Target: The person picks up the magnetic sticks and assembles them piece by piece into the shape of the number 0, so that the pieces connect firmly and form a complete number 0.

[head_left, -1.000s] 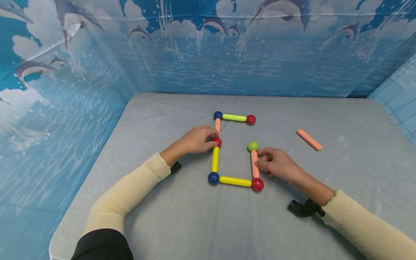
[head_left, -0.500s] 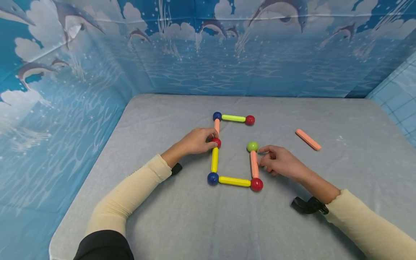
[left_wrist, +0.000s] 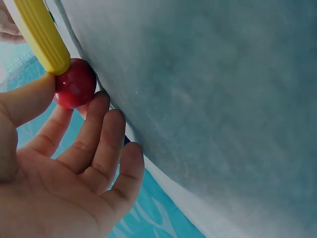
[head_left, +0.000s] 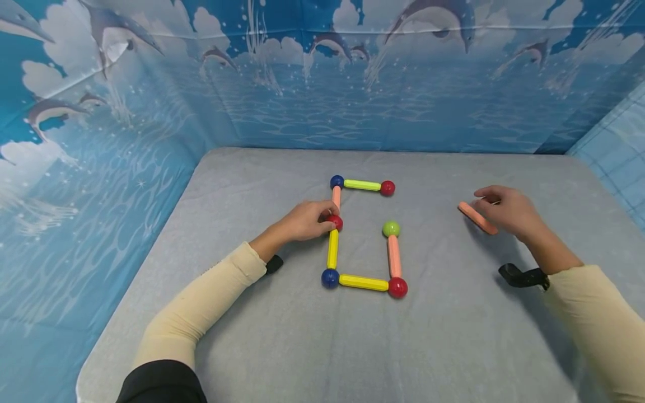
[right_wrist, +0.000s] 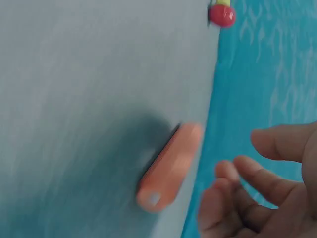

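Observation:
My left hand (head_left: 306, 220) pinches a red ball (left_wrist: 75, 84) between thumb and fingers. That ball joins a yellow rod (left_wrist: 42, 34) to an orange rod (head_left: 336, 196) leading up to a blue ball (head_left: 337, 181). My right hand (head_left: 509, 211) hovers over a loose orange rod (right_wrist: 171, 168), its thumb and fingers parted with nothing between them. In the right wrist view the rod lies on the cloth beside the fingers.
A lime rod (head_left: 361, 184) ends in a red ball (head_left: 387, 188) at the back. The lower yellow rod (head_left: 364, 282) runs to a red ball (head_left: 397, 287), from which an orange rod (head_left: 395, 256) reaches a green ball (head_left: 391, 228). A dolphin-print curtain (head_left: 322, 101) hangs behind the table.
My right hand has let go of the orange rod below the green ball and moved right and back to the loose orange rod. My left hand has stayed at the red ball.

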A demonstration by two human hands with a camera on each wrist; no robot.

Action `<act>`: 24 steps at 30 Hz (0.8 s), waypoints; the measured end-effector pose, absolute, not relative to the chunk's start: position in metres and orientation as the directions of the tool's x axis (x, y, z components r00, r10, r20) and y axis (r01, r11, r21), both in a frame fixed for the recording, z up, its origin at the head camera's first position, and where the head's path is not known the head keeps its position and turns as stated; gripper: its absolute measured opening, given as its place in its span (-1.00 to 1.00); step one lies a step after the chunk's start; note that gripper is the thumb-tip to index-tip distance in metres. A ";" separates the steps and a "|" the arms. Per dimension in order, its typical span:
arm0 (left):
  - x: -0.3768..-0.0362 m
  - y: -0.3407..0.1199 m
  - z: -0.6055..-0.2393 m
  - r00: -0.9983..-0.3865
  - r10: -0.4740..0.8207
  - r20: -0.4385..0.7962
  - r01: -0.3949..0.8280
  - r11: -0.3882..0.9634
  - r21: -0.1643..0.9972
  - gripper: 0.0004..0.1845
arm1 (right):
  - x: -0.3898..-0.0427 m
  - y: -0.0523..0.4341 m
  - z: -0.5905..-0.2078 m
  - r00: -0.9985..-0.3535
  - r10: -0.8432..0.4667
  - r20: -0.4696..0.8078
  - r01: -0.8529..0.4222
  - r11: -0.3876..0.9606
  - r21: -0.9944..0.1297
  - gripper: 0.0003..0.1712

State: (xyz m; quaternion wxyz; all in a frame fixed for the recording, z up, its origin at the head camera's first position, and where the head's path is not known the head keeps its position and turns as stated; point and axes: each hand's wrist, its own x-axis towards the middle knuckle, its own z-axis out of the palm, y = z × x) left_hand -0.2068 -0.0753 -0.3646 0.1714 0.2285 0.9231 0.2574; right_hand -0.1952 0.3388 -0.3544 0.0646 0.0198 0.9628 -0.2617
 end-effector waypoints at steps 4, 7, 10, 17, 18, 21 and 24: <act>-0.206 -0.076 -0.366 -0.835 0.508 -0.212 0.321 0.762 0.562 -0.71 | -0.200 0.357 -0.362 -0.993 0.064 -0.100 0.103 0.887 -0.451 -0.49; -0.207 -0.076 -0.366 -0.834 0.505 -0.221 0.310 0.761 0.569 -0.72 | -0.203 0.365 -0.366 -0.987 0.040 -0.157 0.100 0.912 -0.398 -0.48; -0.209 -0.077 -0.367 -0.832 0.506 -0.228 0.304 0.759 0.576 -0.72 | -0.206 0.370 -0.369 -0.968 0.001 -0.249 0.097 0.923 -0.372 -0.43; -0.211 -0.079 -0.369 -0.829 0.509 -0.231 0.297 0.751 0.589 -0.72 | -0.205 0.360 -0.369 -0.958 -0.070 -0.278 0.048 0.917 -0.396 -0.37; -0.211 -0.079 -0.369 -0.830 0.508 -0.231 0.297 0.751 0.589 -0.72 | -0.205 0.357 -0.369 -0.957 -0.074 -0.280 0.046 0.916 -0.400 -0.39; -0.212 -0.079 -0.370 -0.831 0.507 -0.229 0.296 0.751 0.591 -0.72 | -0.205 0.351 -0.370 -0.957 -0.088 -0.276 0.033 0.913 -0.406 -0.48; -0.213 -0.079 -0.370 -0.831 0.506 -0.229 0.294 0.750 0.592 -0.72 | -0.205 0.348 -0.373 -0.961 -0.097 -0.260 0.016 0.915 -0.402 -0.53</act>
